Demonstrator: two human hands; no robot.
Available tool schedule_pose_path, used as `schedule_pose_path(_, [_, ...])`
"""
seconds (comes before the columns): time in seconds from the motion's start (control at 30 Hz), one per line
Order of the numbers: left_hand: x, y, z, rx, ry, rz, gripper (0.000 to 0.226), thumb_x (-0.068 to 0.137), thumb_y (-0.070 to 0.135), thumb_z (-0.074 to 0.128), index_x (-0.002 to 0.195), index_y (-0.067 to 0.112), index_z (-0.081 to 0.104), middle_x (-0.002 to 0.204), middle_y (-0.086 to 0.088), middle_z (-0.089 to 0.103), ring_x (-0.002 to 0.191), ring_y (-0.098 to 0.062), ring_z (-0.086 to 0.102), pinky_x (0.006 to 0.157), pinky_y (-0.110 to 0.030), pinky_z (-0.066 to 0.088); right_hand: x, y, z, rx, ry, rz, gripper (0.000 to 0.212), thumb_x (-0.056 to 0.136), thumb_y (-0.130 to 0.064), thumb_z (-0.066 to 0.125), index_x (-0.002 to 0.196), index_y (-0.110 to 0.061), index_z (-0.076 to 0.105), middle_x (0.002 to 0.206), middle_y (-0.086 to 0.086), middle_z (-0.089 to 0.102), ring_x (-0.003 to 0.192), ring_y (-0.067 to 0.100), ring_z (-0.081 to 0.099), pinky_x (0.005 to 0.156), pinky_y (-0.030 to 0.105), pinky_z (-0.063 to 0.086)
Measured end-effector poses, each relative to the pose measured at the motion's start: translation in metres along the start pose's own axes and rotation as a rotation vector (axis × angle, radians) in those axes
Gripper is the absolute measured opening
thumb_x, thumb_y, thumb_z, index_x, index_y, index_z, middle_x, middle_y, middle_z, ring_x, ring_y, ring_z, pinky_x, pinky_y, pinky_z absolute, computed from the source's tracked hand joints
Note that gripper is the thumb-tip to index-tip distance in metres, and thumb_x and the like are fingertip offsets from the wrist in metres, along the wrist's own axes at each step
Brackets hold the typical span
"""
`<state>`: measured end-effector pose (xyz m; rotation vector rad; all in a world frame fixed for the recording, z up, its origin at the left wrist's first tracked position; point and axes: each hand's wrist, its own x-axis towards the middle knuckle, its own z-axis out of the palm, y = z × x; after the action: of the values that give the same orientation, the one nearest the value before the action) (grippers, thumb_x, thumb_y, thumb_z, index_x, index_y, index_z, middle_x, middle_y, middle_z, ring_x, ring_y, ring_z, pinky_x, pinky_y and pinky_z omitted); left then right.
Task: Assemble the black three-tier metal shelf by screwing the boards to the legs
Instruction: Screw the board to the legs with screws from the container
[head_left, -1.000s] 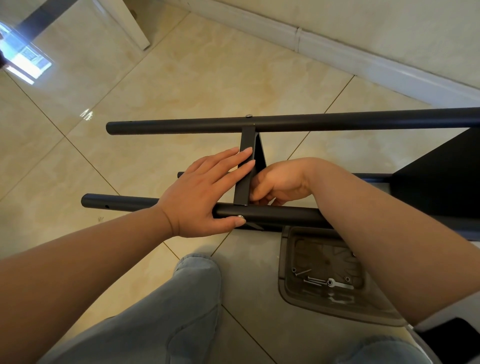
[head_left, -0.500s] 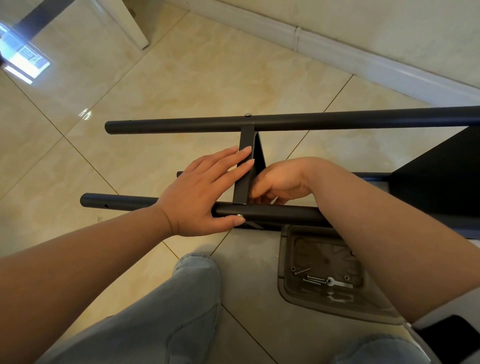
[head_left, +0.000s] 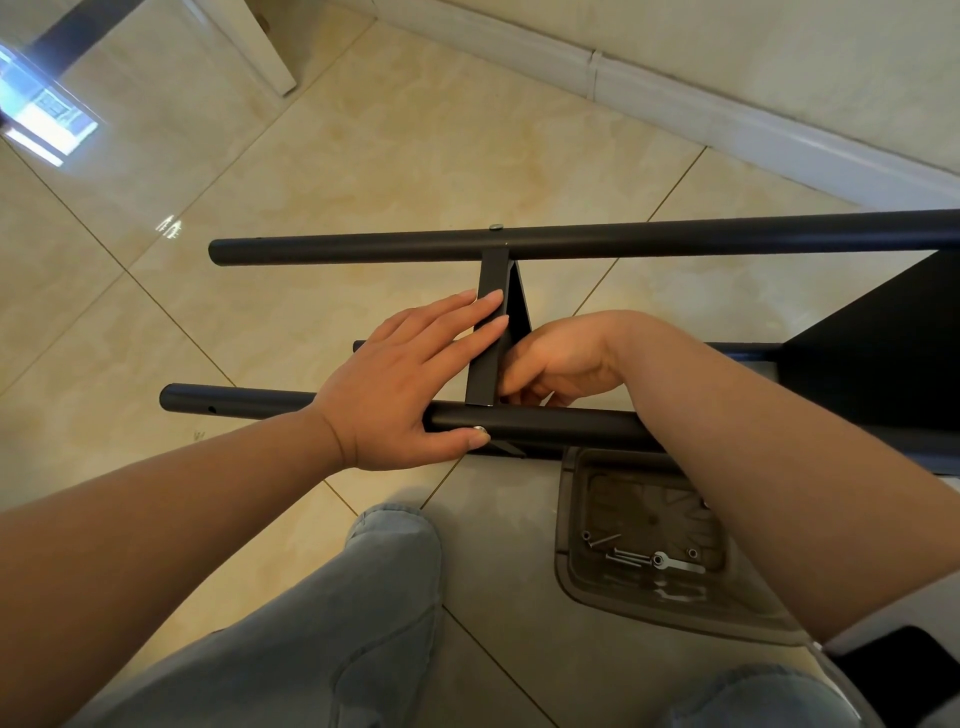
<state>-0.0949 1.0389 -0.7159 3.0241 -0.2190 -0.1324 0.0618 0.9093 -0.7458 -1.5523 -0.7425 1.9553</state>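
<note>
The black shelf lies on its side on the tile floor. Its far leg (head_left: 675, 240) and near leg (head_left: 561, 423) run left to right, with a board (head_left: 491, 291) standing edge-on between them. My left hand (head_left: 395, 384) lies over the near leg, its straight fingers against the board's edge and its thumb on a screw head (head_left: 478, 429). My right hand (head_left: 561, 364) reaches behind the board with curled fingers at the joint; its fingertips are hidden. Another screw head (head_left: 496, 226) sits on the far leg.
A second board (head_left: 883, 322) stands at the right, with a third leg (head_left: 737, 347) beyond it. A grey tray (head_left: 566, 525) under my right forearm holds screws and a small wrench (head_left: 675, 564). My knees are below, a white furniture leg (head_left: 260, 47) top left, and the wall behind.
</note>
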Motion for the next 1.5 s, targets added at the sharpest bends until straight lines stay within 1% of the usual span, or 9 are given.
schedule_pose_path(0.13, [-0.0003,-0.0003,0.0001,-0.004,0.0,-0.002,0.085,0.083,0.068,0.035,0.149,0.021,0.011,0.157,0.002,0.009,0.145,-0.017,0.009,0.114,-0.033,0.014,-0.0005,-0.0002,0.0005,0.013,-0.007,-0.021,0.018,0.092,-0.009,0.05,0.106,-0.013,0.061,0.095,0.006,0.061,0.088,0.018,0.058,0.077,0.029,0.048])
schedule_pose_path(0.23, [-0.0004,-0.0001,0.0001,-0.002,0.005,-0.001,0.085,0.083,0.068,0.035,0.149,0.021,0.012,0.157,0.001,0.01,0.144,-0.017,0.01,0.113,-0.034,0.015,-0.0004,-0.0005,0.0007,0.001,0.009,-0.003,0.02,0.091,-0.012,0.052,0.109,-0.011,0.061,0.093,0.006,0.062,0.085,0.017,0.059,0.076,0.029,0.049])
schedule_pose_path(0.3, [-0.0003,-0.0001,0.0001,-0.004,0.004,0.003,0.084,0.083,0.068,0.035,0.149,0.021,0.012,0.157,0.001,0.01,0.144,-0.017,0.01,0.113,-0.033,0.014,-0.0007,-0.0004,0.0001,-0.003,0.005,0.001,0.022,0.091,-0.012,0.052,0.112,-0.011,0.06,0.095,0.006,0.062,0.087,0.018,0.059,0.078,0.03,0.048])
schedule_pose_path(0.43, [-0.0003,-0.0001,0.0002,-0.009,0.006,0.002,0.085,0.083,0.068,0.036,0.149,0.021,0.013,0.157,0.001,0.01,0.144,-0.018,0.01,0.113,-0.034,0.015,-0.002,-0.0004,0.0004,0.002,-0.019,-0.023,0.018,0.092,-0.01,0.05,0.104,-0.016,0.061,0.096,0.005,0.063,0.09,0.017,0.059,0.081,0.031,0.048])
schedule_pose_path(0.83, [-0.0001,0.0001,-0.0005,-0.01,0.007,0.002,0.084,0.083,0.068,0.035,0.149,0.02,0.014,0.157,-0.001,0.013,0.144,-0.019,0.013,0.113,-0.038,0.02,-0.0015,-0.0003,0.001,-0.008,-0.018,-0.026,0.018,0.092,-0.01,0.05,0.104,-0.016,0.061,0.097,0.005,0.063,0.091,0.017,0.058,0.081,0.031,0.048])
schedule_pose_path(0.97, [0.0,0.0001,-0.0003,-0.01,0.006,0.003,0.084,0.083,0.068,0.036,0.149,0.021,0.013,0.157,0.0,0.011,0.144,-0.019,0.012,0.113,-0.035,0.017,-0.0021,-0.0009,0.0001,-0.01,-0.012,-0.017,0.018,0.092,-0.011,0.051,0.107,-0.015,0.061,0.096,0.004,0.064,0.089,0.016,0.06,0.08,0.03,0.049])
schedule_pose_path(1.13, [-0.0001,0.0001,-0.0004,-0.009,0.004,0.002,0.084,0.083,0.067,0.036,0.149,0.021,0.013,0.157,-0.001,0.012,0.143,-0.019,0.013,0.113,-0.035,0.017,-0.0029,-0.0015,0.0009,-0.006,-0.001,-0.029,0.016,0.092,-0.009,0.05,0.1,-0.017,0.062,0.093,0.003,0.064,0.087,0.015,0.06,0.079,0.029,0.049])
schedule_pose_path(1.3, [-0.0006,0.0003,-0.0007,-0.004,0.005,0.0,0.084,0.083,0.067,0.036,0.149,0.02,0.014,0.157,-0.001,0.013,0.143,-0.019,0.014,0.113,-0.038,0.02,-0.0032,-0.0014,0.0006,-0.013,-0.004,-0.019,0.016,0.093,-0.011,0.051,0.102,-0.017,0.062,0.093,0.004,0.063,0.087,0.015,0.06,0.078,0.029,0.049])
schedule_pose_path(1.5, [-0.0001,0.0009,-0.001,-0.001,0.005,0.003,0.084,0.083,0.067,0.036,0.149,0.02,0.014,0.157,-0.001,0.013,0.143,-0.02,0.014,0.112,-0.038,0.02,-0.0033,-0.0012,0.0017,-0.015,0.008,-0.027,0.016,0.092,-0.009,0.051,0.1,-0.017,0.062,0.092,0.003,0.063,0.085,0.015,0.06,0.076,0.027,0.049])
